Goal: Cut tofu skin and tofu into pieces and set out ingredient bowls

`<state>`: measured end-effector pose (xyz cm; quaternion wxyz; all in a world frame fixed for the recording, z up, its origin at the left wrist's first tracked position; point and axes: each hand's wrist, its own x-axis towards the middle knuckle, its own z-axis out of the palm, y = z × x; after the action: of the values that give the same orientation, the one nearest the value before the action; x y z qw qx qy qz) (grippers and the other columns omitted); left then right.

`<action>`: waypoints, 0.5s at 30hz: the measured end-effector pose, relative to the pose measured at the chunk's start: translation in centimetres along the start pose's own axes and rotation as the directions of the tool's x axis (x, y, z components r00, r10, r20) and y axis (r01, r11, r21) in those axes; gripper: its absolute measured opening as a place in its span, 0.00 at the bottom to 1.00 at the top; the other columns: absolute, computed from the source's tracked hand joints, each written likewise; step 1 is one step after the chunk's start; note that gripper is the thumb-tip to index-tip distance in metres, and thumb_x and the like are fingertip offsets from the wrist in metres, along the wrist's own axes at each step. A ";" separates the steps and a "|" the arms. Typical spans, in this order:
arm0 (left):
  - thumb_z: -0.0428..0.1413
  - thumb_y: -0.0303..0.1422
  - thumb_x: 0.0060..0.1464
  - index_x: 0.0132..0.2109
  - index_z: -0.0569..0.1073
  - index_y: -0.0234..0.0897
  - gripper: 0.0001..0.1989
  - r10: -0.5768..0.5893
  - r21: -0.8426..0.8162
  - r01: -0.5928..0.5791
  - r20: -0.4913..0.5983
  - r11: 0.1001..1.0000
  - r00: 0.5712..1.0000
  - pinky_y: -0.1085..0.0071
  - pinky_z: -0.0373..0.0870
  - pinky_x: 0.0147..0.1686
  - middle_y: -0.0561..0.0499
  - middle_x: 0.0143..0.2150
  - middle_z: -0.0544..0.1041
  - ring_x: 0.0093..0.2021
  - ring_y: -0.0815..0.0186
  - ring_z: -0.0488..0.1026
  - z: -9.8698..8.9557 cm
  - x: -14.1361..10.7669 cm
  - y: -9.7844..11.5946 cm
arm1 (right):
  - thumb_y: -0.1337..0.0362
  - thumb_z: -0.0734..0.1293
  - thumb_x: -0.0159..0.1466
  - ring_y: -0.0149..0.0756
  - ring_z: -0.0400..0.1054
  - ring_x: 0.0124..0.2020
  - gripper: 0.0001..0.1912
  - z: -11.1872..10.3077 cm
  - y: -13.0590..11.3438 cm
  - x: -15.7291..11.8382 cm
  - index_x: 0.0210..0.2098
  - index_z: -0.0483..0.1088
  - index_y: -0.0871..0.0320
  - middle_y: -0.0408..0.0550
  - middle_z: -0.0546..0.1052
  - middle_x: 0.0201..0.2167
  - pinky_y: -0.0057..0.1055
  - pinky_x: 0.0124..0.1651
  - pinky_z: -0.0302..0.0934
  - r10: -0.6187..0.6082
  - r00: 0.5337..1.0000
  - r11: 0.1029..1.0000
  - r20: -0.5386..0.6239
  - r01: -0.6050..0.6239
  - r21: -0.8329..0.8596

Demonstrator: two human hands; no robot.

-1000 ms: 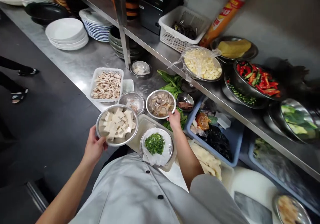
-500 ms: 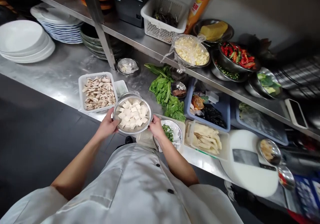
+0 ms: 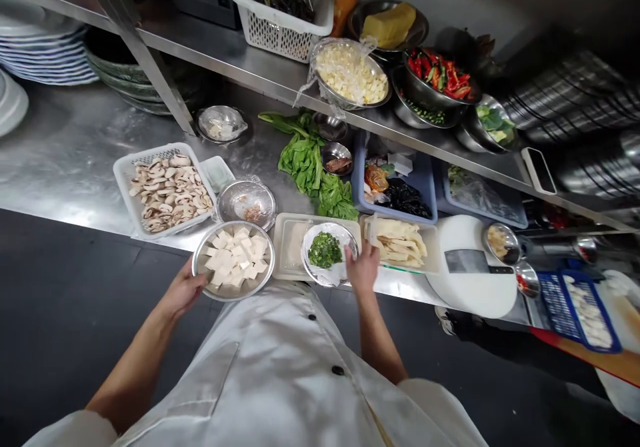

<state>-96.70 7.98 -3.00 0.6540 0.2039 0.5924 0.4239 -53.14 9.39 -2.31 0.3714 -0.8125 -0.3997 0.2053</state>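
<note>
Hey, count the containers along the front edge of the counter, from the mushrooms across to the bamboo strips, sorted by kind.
Round metal bowls: 3, namely tofu bowl held by the left hand, chopped-greens bowl at the right hand, wrapped bowl.
White plastic containers: 3, namely mushroom basket, flat tray, bamboo-strip tub.
Total: 6.

The tofu cubes [image 3: 234, 260] are off-white in a silver steel bowl [image 3: 201, 279]; the chopped herbs [image 3: 325, 249] are bright green on white lining. The sliced mushrooms [image 3: 167, 194] are beige-brown in a white lattice-pattern basket [image 3: 123, 167]. The desk [image 3: 65, 167] is brushed silver-grey, the leafy greens [image 3: 310, 167] dark green, the chillies [image 3: 440, 74] red and green.
</note>
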 end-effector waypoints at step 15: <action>0.60 0.40 0.49 0.56 0.73 0.37 0.27 0.049 0.399 -0.114 0.169 0.910 0.984 0.65 0.74 0.31 0.46 0.40 0.79 0.36 0.56 0.78 12.4 7.6 -3.3 | 0.48 0.78 0.42 0.25 0.56 0.17 0.27 -4.4 9.0 1.5 0.28 0.63 0.55 0.34 0.66 0.17 0.24 0.18 0.51 0.354 0.935 0.798 -0.021 -0.291 0.528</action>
<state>-84.37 15.11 -7.50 0.6231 0.3925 0.6057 0.3013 -45.02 5.03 -6.44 0.5582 -0.7494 -0.1628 0.3167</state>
